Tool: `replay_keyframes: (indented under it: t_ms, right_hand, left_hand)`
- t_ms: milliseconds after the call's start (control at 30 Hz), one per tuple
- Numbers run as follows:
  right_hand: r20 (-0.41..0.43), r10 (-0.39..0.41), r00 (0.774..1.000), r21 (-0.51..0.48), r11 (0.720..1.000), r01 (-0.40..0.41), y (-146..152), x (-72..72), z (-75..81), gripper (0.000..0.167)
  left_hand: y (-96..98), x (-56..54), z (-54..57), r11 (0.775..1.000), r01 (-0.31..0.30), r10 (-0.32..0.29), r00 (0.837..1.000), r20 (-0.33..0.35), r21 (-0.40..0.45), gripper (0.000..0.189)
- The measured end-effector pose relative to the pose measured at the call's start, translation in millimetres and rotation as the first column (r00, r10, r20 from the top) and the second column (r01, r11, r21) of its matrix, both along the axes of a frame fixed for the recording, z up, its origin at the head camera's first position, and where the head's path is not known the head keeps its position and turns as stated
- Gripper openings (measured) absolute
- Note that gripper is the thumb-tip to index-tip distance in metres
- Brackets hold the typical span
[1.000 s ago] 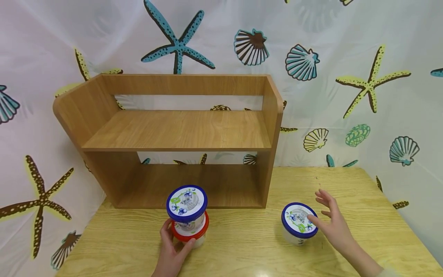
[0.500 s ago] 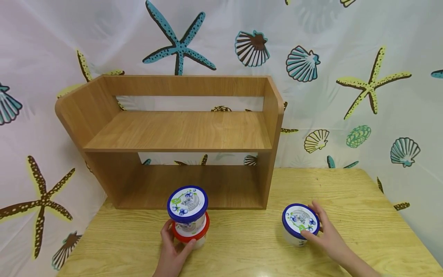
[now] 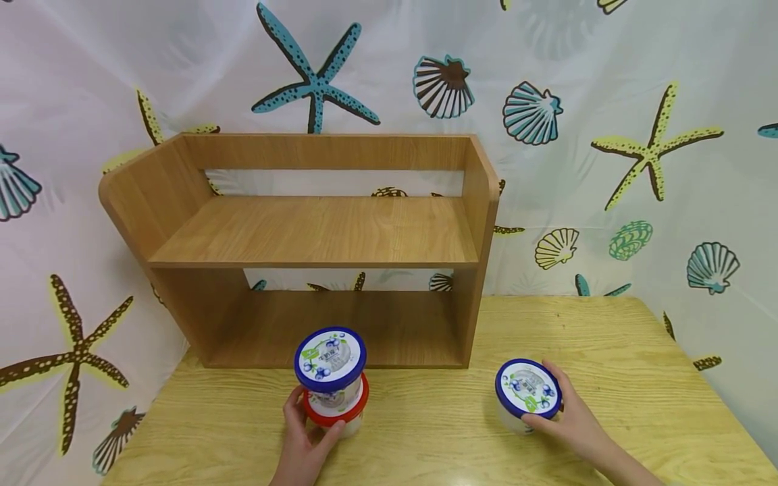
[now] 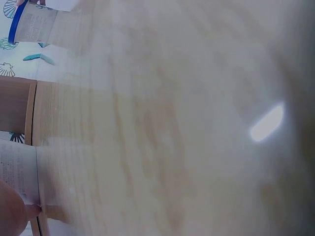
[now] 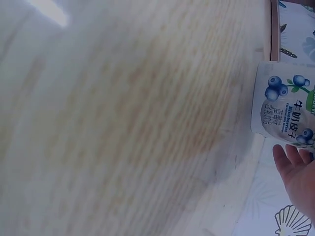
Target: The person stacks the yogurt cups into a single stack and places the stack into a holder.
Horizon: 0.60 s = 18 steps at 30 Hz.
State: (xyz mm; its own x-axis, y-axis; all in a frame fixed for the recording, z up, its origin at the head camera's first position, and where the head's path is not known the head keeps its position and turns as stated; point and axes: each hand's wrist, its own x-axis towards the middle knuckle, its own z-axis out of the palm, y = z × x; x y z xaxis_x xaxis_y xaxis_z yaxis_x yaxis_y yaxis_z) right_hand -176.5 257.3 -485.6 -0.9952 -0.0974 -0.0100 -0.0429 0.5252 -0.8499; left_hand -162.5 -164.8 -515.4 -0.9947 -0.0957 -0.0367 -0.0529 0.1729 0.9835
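Note:
In the head view two tubs stand stacked before the shelf. The upper tub (image 3: 330, 359) has a blue lid printed with blueberries; the lower tub (image 3: 355, 424) has a red lid. My left hand (image 3: 302, 439) grips the lower one, thumb in front and fingers on its left side. Further right on the table, another blue-lidded tub (image 3: 527, 388) sits between the thumb and fingers of my right hand (image 3: 574, 418). The right wrist view shows that tub's printed wall (image 5: 283, 105) beside the fingers. Only part of my left hand (image 4: 12, 211) enters the left wrist view.
A two-level wooden shelf (image 3: 316, 263) stands behind the stacked tubs. The wooden table (image 3: 425, 439) runs to the right past it. A white curtain (image 3: 395, 67) printed with starfish and shells hangs behind and at both sides.
My right hand has moved left and down to the single blue-lidded tub, its thumb and fingers closing round it. The left hand keeps its hold on the stack.

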Motion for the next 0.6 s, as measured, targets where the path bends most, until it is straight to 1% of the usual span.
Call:
replay_keyframes:
  t_ms: [133, 300, 600]
  right_hand:
    - [0.013, -0.018, 1.0, 0.025, 1.0, 0.018, 0.4, -0.7, -1.0, 0.101]
    - [0.009, -0.033, 0.999, 0.05, 0.998, 0.032, -0.3, -0.2, -1.1, 0.101]
    - [-0.05, -0.025, 0.998, 0.022, 0.999, 0.026, -2.4, 1.4, -1.1, 0.099]
  left_hand:
    - [0.8, 0.9, 0.4, 1.0, -0.004, 0.004, 1.0, -0.019, 0.0, 0.096]
    - [1.2, 0.6, 0.8, 1.0, -0.008, 0.008, 1.0, -0.005, 0.003, 0.096]
    - [1.6, 1.5, 2.8, 1.0, -0.008, 0.008, 1.0, -0.006, 0.008, 0.095]
